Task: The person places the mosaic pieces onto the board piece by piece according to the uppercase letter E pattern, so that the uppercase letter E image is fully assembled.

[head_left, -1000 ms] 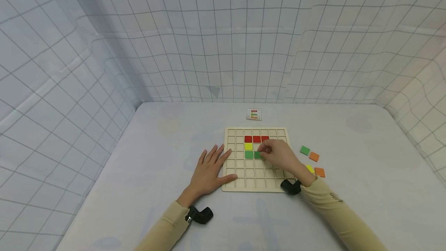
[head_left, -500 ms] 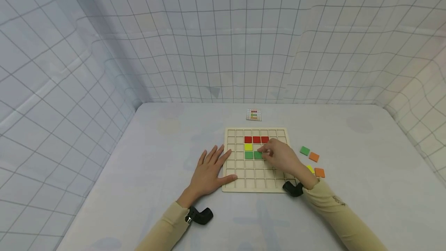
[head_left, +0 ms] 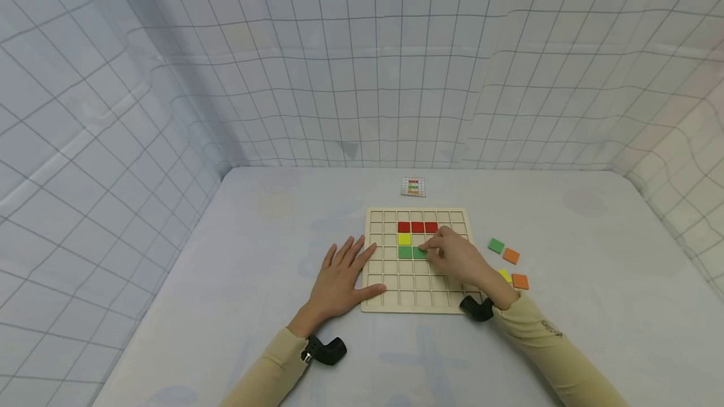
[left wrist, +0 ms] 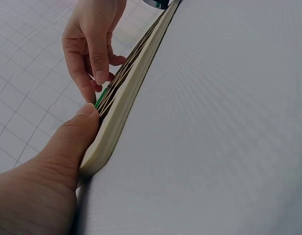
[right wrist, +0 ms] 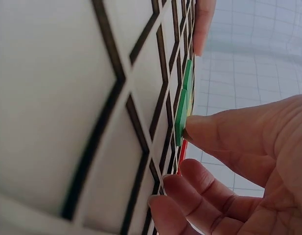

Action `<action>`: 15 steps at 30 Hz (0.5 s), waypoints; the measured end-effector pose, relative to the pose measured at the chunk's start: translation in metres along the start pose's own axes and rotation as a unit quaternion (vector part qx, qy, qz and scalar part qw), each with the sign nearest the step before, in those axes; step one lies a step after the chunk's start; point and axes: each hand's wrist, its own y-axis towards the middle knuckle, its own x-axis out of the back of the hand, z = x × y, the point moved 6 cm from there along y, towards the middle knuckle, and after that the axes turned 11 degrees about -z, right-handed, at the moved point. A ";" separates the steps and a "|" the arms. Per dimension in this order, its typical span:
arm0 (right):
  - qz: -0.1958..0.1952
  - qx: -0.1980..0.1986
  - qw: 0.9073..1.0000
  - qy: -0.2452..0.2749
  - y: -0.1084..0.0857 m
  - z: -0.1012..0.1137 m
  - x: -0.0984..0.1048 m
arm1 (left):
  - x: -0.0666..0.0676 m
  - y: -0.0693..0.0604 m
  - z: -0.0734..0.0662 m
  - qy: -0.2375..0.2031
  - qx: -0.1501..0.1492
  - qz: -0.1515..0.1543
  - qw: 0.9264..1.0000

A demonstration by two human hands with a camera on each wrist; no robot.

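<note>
A pale wooden grid board (head_left: 390, 308) holds three red tiles (head_left: 417, 227) in a row, with one yellow tile (head_left: 404, 239) and two green tiles (head_left: 405, 252) below. The right hand (head_left: 460, 259) bends over the right-hand green tile (head_left: 419, 253). In the right wrist view this hand (right wrist: 258, 161) touches that tile (right wrist: 181, 117) with one fingertip, its other fingers slightly bent beside the board. The left hand (head_left: 335, 284) lies spread at the board's left side. Its thumb rests on the board's edge (left wrist: 109, 132) in the left wrist view.
Right of the board lie a loose green tile (head_left: 496, 245), two orange tiles (head_left: 511, 256) and a yellow tile (head_left: 504, 276) partly behind the right wrist. A small pattern card (head_left: 413, 186) lies beyond the board. Grid-patterned curtains (head_left: 362, 68) surround the white table (head_left: 271, 206).
The right hand has shifted very slightly to the right, with its fingertips still at the same green tile. The left hand and the tiles have kept their places.
</note>
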 end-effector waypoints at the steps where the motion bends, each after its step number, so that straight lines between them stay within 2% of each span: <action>1: 0.001 0.004 1.000 0.003 -0.001 0.001 0.001 | 0.000 0.000 0.000 0.000 0.000 0.000 1.000; 9: 0.028 0.059 0.996 0.053 -0.007 -0.004 0.005 | 0.001 0.000 0.000 -0.006 -0.004 -0.005 1.000; 15: 0.040 0.062 0.992 0.104 -0.015 -0.016 0.013 | 0.001 0.000 0.000 -0.007 -0.002 -0.002 1.000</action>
